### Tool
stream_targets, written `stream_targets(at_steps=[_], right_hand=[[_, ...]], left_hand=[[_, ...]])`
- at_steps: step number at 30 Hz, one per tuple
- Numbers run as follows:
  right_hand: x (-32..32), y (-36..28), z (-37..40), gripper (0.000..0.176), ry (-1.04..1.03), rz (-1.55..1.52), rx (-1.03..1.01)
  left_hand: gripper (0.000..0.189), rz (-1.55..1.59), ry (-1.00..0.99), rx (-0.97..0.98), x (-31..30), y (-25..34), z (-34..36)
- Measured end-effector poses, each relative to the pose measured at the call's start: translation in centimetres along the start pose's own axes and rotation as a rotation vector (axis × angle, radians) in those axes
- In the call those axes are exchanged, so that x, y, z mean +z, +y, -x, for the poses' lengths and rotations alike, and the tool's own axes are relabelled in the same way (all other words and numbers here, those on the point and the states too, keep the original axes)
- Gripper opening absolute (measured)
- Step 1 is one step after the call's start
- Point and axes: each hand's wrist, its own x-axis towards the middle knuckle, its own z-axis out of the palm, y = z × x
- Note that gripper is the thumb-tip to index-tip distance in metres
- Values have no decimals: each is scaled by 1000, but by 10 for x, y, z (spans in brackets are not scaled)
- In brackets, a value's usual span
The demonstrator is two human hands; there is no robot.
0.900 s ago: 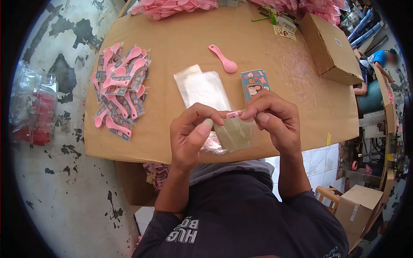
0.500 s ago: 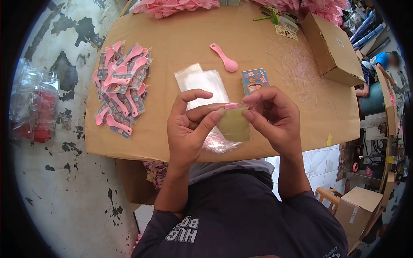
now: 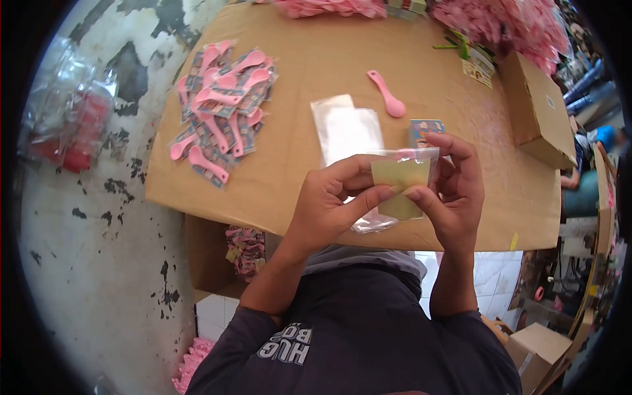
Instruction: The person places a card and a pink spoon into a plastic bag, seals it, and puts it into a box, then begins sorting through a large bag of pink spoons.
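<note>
In the centre right of the frame, the left hand and the right hand each pinch one side edge of a small clear plastic pouch with a yellowish card inside, probably to keep it flat. It is held above the brown cardboard tabletop, just in front of a stack of empty clear bags.

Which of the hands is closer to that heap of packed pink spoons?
Left. The left hand sits below and right of the heap; the right hand is farther right, across the clear packet both pinch.
</note>
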Motion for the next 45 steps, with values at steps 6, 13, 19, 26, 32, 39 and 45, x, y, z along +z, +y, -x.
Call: stream_targets(at_steps=[6, 13, 19, 26, 32, 39, 45], right_hand=[[-3, 3, 1, 47, 52, 316, 27], [-28, 4, -3, 23, 133, 417, -18], [-32, 7, -15, 22, 273, 815, 109], [-44, 23, -15, 41, 229, 801, 385], [-48, 33, -18, 38, 254, 559, 451], [-57, 29, -19, 27, 291, 637, 467], [-48, 24, -15, 24, 470, 478, 154]], left_hand=[[24, -136, 304, 472, -32, 13, 1], [34, -865, 744, 596, -108, 51, -13], [17, -864, 657, 174, -72, 9, 0], [33, -1064, 447, -21, -52, -12, -13], [29, -952, 435, -41, -56, -16, -14], [16, -673, 489, -49, -67, -28, -7], [18, -691, 403, -13, -68, -25, -3]])
